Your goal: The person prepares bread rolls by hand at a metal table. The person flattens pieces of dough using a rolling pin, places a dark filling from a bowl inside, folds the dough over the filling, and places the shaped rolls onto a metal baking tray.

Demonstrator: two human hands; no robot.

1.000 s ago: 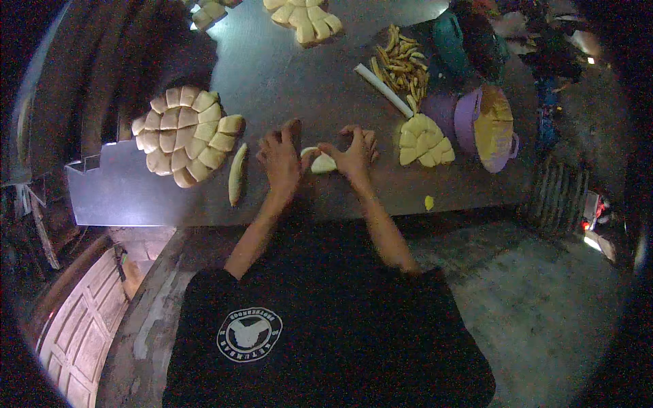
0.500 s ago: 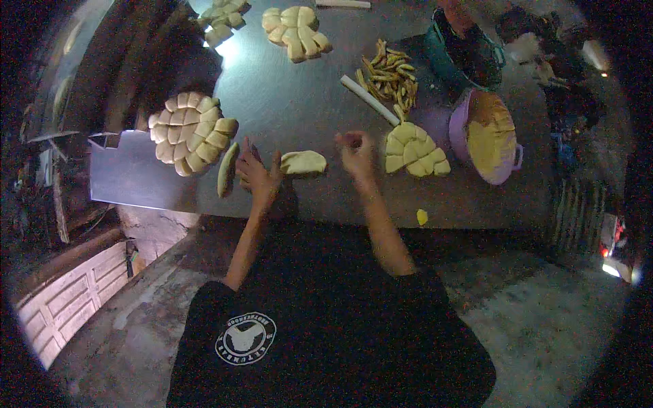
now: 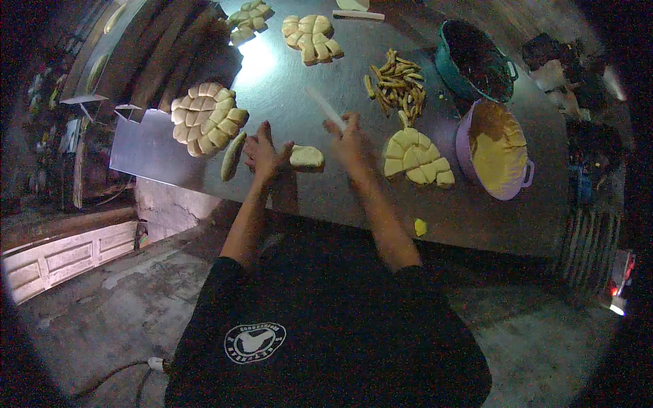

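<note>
My right hand (image 3: 350, 146) is closed around a thin white rolling pin (image 3: 328, 105), smeared by motion, which points away to the far left. Its fingers wrap the near end. My left hand (image 3: 264, 153) has its fingers spread and holds nothing that I can see. Just right of its thumb lies a flattened oval piece of dough (image 3: 306, 157). On its other side rests a long, narrow dough roll (image 3: 233, 156). A cluster of cut dough pieces (image 3: 207, 119) sits farther left, and a paler cut dough slab (image 3: 415, 158) lies right of my right hand.
Brownish-yellow finger-shaped pieces (image 3: 398, 85) are heaped beyond the slab. At the right stand a purple basin (image 3: 465, 139) coated inside with something yellow and a dark green basin (image 3: 445, 64). More dough (image 3: 311, 37) and another white rod (image 3: 358, 15) lie at the back.
My right hand has picked up the white rolling pin that lay beside the heap. A co-worker's arm over the green basin is gone. The whole view has shifted and tilted a little.
</note>
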